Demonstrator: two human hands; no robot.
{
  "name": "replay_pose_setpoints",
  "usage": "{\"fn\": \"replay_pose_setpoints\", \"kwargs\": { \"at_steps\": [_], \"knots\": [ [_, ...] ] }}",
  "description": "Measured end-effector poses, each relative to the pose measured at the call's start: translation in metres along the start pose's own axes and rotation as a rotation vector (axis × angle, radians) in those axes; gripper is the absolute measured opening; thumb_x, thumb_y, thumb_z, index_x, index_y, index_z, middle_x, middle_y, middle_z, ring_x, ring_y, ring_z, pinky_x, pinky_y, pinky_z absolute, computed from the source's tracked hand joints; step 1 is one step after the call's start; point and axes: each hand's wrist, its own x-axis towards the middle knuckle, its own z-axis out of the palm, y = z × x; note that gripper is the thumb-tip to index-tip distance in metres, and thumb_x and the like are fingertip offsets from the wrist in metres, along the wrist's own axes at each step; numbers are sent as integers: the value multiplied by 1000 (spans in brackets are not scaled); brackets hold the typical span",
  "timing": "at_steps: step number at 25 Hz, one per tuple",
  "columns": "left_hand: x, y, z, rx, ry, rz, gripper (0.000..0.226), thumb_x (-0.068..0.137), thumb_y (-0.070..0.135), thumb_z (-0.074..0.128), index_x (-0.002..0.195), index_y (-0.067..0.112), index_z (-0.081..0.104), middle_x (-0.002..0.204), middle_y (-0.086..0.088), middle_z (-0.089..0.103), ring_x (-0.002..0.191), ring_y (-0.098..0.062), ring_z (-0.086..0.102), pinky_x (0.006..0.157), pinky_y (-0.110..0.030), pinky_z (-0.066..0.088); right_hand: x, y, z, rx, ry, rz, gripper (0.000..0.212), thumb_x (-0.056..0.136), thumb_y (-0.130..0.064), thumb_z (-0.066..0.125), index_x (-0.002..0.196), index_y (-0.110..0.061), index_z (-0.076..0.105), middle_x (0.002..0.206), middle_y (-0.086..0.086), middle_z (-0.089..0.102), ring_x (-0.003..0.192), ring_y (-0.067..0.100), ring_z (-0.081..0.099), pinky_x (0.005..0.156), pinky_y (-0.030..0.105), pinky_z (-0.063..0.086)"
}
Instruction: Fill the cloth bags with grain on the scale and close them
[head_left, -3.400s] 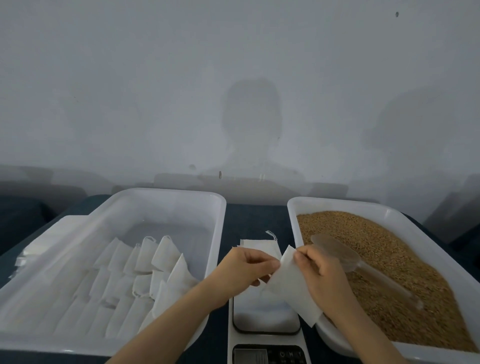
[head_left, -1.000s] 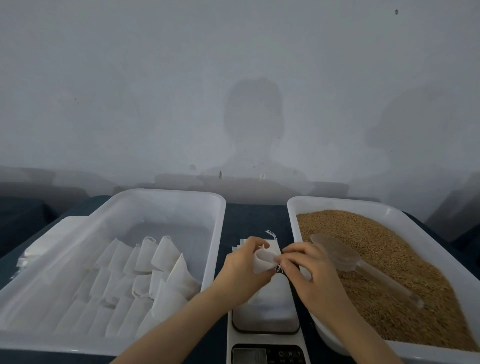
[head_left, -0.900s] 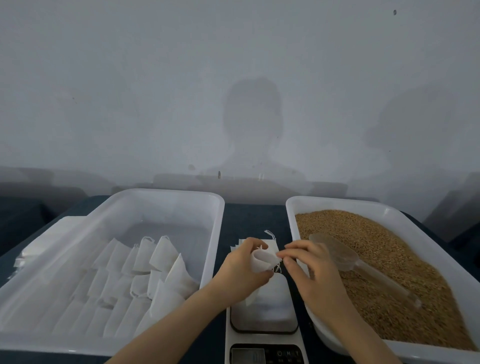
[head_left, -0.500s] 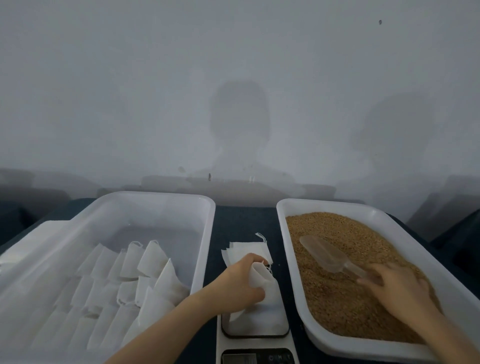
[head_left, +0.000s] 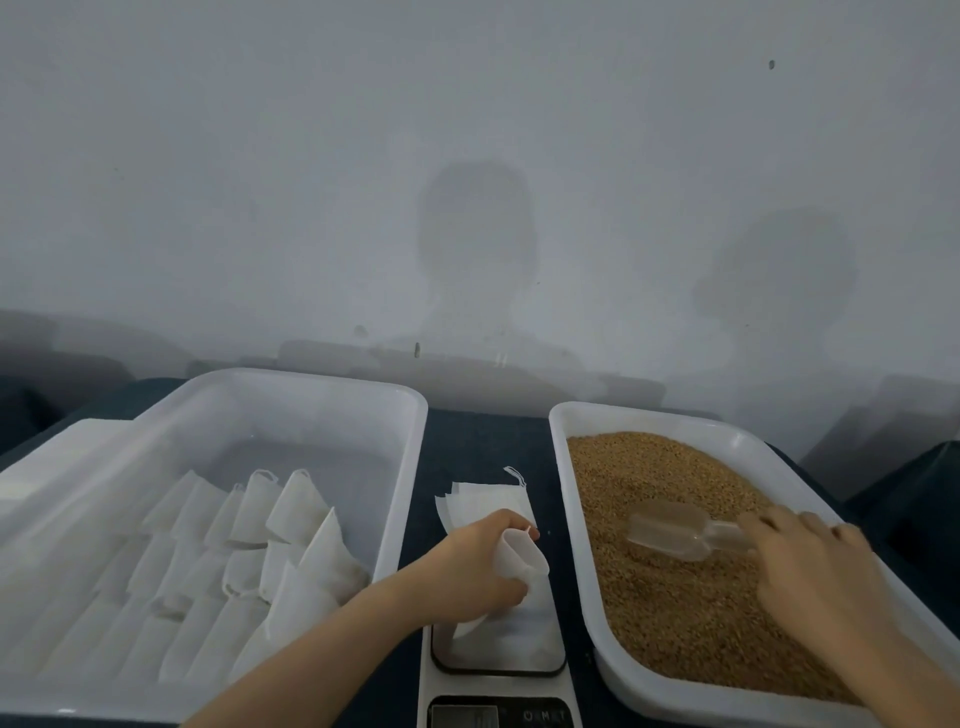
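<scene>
Progress here sits at the start of one more bag, with no grain in it that shows. The left hand (head_left: 475, 564) grips a cloth bag (head_left: 522, 553) near its top, fingers curled round the fabric so that the mouth stands open and turned up; the bag's lower part lies on the plate of the scale (head_left: 519, 657), at the near middle of the tabletop (head_left: 478, 441). The right hand (head_left: 821, 566) lies on the handle of a clear scoop (head_left: 667, 527). It is blurred, so whether the fingers have closed round the handle cannot be told. The scoop rests on the grain (head_left: 649, 467), which fills the right tray (head_left: 558, 467) almost to its rim.

The left tray (head_left: 410, 467) holds rows of bags (head_left: 249, 525), lying and leaning against each other across its near half. They look like finished ones, though whether each is full and tied is too small to tell. Just beyond the scale lies a stack of empty bags (head_left: 483, 501), flat, with a drawstring loop showing at its far corner.

By this layout, a good number appear done. What is left for this bag is scooping, weighing, and drawing it closed, then the stack after it. The scale's display is too dim to read.
</scene>
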Motion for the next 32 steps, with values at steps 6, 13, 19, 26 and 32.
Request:
{"fn": "replay_pose_setpoints", "kwargs": {
  "at_steps": [6, 13, 19, 26, 32],
  "knots": [
    [1, -3, 0, -20, -6, -4, 52, 83, 25, 67, 126, 38, 40, 116, 10, 52, 103, -16, 55, 81, -20, 51, 5, -28, 8, 128, -62, 33, 37, 91, -28, 46, 126, -39, 47, 115, -17, 53, 105, 3, 50, 83, 24, 37],
    [1, -1, -1, -32, -25, -17, 53, 82, 27, 68, 124, 42, 39, 117, 10, 53, 104, -14, 56, 84, -23, 51, 3, 9, 37, 573, -132, 86, 27, 89, -29, 57, 109, -47, 58, 82, -20, 55, 68, -1, 54, 62, 22, 47],
    [-1, -1, -2, -46, -12, -6, 54, 82, 26, 68, 126, 42, 40, 119, 9, 51, 104, -15, 55, 78, -20, 49, 25, 56, 145, 668, -260, 128, 38, 73, -54, 61, 109, -63, 53, 91, -16, 60, 83, 5, 56, 78, 36, 51],
    [0, -2, -1, -45, 23, 27, 55, 81, 28, 71, 123, 42, 39, 117, 10, 51, 102, -14, 55, 85, -22, 51, 17, 78, 158, 707, -208, 129, 42, 78, -49, 60, 108, -73, 43, 93, -23, 61, 79, 4, 61, 68, 31, 54],
    [0, -2, -1, -21, 40, 28, 55, 79, 31, 73, 121, 44, 39, 119, 12, 50, 100, -12, 55, 82, -19, 50, -4, 78, 112, 789, -227, 67, 49, 80, -29, 68, 106, -67, 51, 91, -18, 64, 82, 10, 62, 75, 39, 53]
  ]
}}
